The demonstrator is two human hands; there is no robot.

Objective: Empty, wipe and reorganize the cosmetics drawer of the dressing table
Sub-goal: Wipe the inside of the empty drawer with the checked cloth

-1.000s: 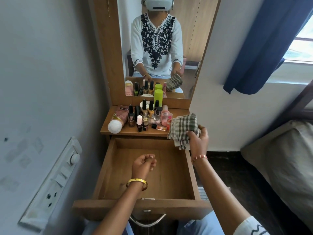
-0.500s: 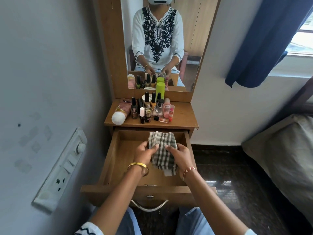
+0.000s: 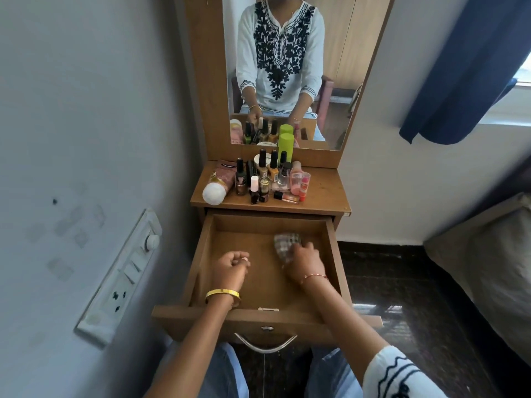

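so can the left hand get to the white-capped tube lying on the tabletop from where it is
Probably yes. The left hand is curled and holds nothing, low in the open drawer. The tube lies at the tabletop's front left edge, with nothing between them.

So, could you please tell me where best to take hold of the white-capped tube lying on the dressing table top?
Probably grip the white-capped tube across its pink body, coming from above: it lies flat, with upright bottles crowding its right side.

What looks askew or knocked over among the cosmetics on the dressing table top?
Two lie on their sides: the pink white-capped tube at the left edge and a small orange bottle in front. The rest stand upright; no spills.
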